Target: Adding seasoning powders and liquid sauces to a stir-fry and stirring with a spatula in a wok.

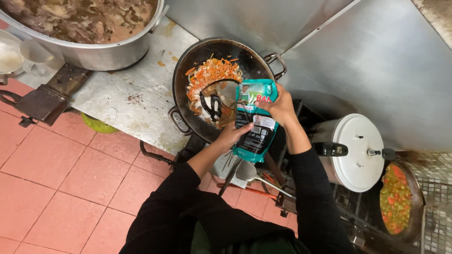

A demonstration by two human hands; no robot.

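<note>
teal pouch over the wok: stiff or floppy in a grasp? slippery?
Probably floppy: the teal pouch bends between the left hand and the right hand, which hold it at opposite ends. Its glossy film looks slick, so a pinch grip may slide. Likely light; it hangs over the wok unsupported.

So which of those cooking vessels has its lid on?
The white-lidded pressure cooker at the right, beside the black wok under the hands. The wok, the big steel stockpot and the small pan of green vegetables all stand open.
</note>
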